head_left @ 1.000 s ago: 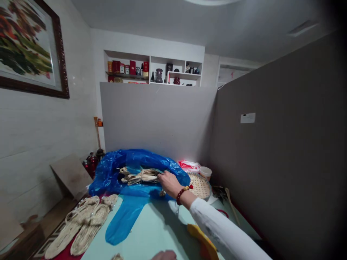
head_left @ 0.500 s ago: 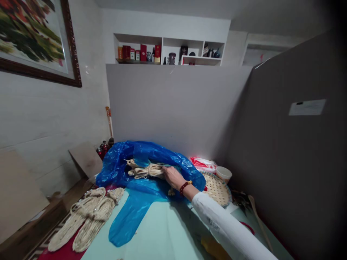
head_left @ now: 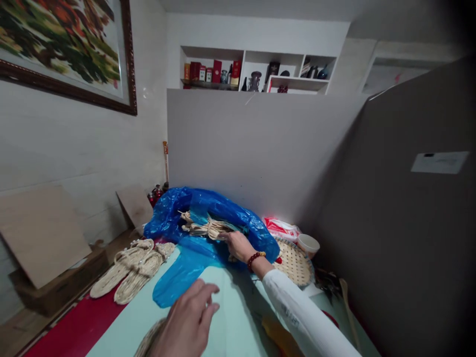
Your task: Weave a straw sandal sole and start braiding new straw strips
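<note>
My right hand (head_left: 240, 246), with a dark red bead bracelet at the wrist, has its fingers closed on the right end of a tied bundle of pale straw cord (head_left: 204, 227). The bundle lies in the mouth of a crumpled blue plastic bag (head_left: 173, 271), whose handle spreads toward me. At the bottom of the view my left hand (head_left: 189, 317) hovers with thumb and fingers apart. A braided straw piece (head_left: 147, 339) shows partly behind that hand; the rest is hidden. Two woven straw sandals (head_left: 137, 277) rest at the left on red cloth.
A round woven tray (head_left: 293, 263), a white bowl (head_left: 308, 245) and a red-and-white package (head_left: 280, 228) stand at the right. A wooden stick (head_left: 347, 305) lies beyond them. Grey partitions (head_left: 253, 148) rise behind and at the right. Pale green cloth (head_left: 230, 302) covers the table.
My left hand has come into view at the bottom. The right hand keeps its grip on the bundle. The camera has turned to the left.
</note>
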A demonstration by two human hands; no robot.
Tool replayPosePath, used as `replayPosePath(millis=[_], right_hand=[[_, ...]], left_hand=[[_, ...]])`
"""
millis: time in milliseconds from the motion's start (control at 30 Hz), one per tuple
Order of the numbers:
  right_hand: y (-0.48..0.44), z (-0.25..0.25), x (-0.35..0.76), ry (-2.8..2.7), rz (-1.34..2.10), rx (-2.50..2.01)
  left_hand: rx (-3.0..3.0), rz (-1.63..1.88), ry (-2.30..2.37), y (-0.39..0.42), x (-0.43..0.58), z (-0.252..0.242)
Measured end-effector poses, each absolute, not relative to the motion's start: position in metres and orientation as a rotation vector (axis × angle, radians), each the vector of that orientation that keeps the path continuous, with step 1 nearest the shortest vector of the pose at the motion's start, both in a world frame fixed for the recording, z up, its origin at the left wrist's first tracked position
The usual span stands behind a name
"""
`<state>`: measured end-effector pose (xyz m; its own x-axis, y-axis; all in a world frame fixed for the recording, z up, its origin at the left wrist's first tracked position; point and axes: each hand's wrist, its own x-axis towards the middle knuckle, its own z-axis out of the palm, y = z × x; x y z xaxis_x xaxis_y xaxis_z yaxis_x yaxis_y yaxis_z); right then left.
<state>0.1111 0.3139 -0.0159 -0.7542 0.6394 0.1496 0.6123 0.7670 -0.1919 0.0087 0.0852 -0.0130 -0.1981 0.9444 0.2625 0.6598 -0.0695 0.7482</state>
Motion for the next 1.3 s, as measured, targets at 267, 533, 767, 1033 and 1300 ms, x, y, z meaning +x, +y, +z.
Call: replayPosePath(millis=[267, 533, 767, 1033, 1300], right_hand=[[0.316, -0.016, 0.107, -2.616, 0.275, -1.062], [0.330, -0.010, 0.108, -2.580, 0.278, -0.895], [0.339, -0.024, 0.113, -2.648, 0.371, -0.780], [0.333, -0.007, 0.123, -2.761, 0.229, -0.854], [0.326, 0.003, 0.142, -2.783, 0.037, -0.975]], left_hand=[[2.105, 0.859, 2.066, 0.203, -0.021, 0.006], [2.281, 0.760, 2.260, 0.281, -0.055, -0.047], [2.402, 0.731, 2.251, 0.305, -0.083, -0.066], [2.447, 0.702, 2.235, 0.312, -0.079, -0.067], [2.450, 0.465, 2.288, 0.313, -0.073, -0.054]])
